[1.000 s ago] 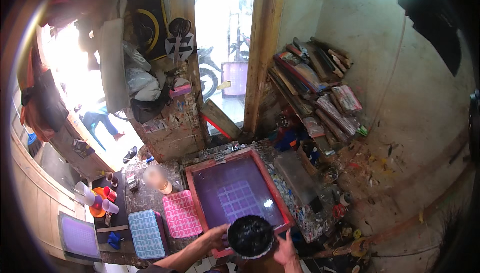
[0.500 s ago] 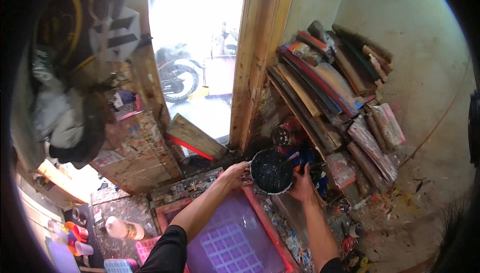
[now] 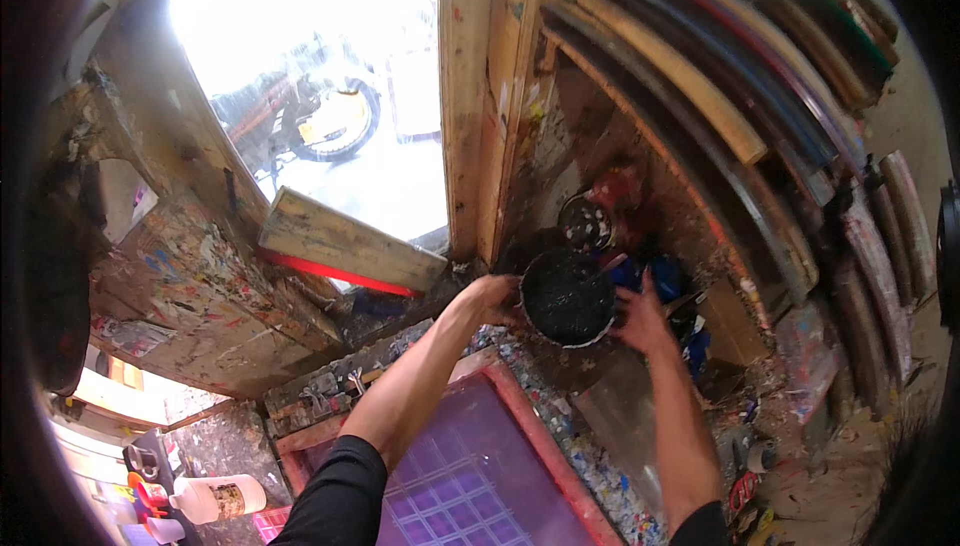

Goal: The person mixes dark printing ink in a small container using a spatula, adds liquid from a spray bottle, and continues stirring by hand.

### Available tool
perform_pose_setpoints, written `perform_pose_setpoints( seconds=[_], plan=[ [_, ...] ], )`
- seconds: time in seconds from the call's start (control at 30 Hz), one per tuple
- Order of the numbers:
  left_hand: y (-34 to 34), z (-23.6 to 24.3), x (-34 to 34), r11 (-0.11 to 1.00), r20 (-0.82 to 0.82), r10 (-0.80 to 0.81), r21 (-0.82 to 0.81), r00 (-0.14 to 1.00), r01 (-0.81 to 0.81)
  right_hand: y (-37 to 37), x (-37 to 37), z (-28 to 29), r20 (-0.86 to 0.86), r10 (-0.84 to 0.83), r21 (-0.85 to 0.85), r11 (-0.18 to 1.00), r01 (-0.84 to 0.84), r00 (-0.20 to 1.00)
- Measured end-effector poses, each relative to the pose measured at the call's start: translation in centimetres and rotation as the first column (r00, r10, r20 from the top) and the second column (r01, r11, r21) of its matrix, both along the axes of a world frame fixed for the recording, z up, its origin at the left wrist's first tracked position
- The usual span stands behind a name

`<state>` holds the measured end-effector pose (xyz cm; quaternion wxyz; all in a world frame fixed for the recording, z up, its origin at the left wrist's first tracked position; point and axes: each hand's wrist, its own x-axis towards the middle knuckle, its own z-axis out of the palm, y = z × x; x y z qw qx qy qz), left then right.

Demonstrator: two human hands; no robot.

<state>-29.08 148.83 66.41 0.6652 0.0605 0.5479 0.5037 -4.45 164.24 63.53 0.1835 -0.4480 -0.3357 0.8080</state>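
My left hand [image 3: 493, 300] and my right hand [image 3: 642, 318] hold a round tub [image 3: 524, 318] from opposite sides. It is filled with a dark, glossy, paint-like substance [image 3: 569, 296]. The tub is beyond the far edge of a screen-printing frame [image 3: 540, 433], which has red-stained wood and purple mesh with a pale grid. Fingers on the tub's far and under sides are partly hidden. Close past its rim sit a dark, paint-smeared can [image 3: 585, 223] and some blue containers [image 3: 664, 274], the latter beside my right fingers.
A squeegee [image 3: 345, 239] with a red blade leans by the bright doorway, where a motorcycle [image 3: 340, 124] stands outside. Long wooden-handled squeegees [image 3: 690, 76] fill a rack at right. A plastic bottle [image 3: 222, 498] lies at lower left; red-handled scissors [image 3: 743, 492] are at lower right.
The view has shifted, bringing the doorway and rack closer. Both hands have carried the tub slightly farther out and right, away from the printing frame, toward the dark can. The grip looks the same.
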Motion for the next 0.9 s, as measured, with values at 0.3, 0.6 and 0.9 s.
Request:
perform_pose_setpoints(
  seconds=[0.3, 0.6, 0.9],
  plan=[
    [-3.7, -4.7, -2.5, 0.957, -0.529, 0.28, 0.092, 0.801, -0.273, 6.6, -2.6, -4.8, 0.841, -0.294, 0.509, 0.14, -0.849, 0.455],
    [-38.8, 14.0, 22.8, 0.906, -0.624, 0.407, 0.368, 0.667, -0.209, 10.8, 3.2, -3.6, 0.695, -0.467, 0.634, 0.04, -0.772, 0.547],
    [-75.8, 12.3, 43.8, 0.591, -0.975, 0.106, -0.095, 0.194, -0.801, -29.0, 5.4, 13.3, 0.246, 0.068, 0.966, -0.104, -0.238, 0.967]
  ],
)
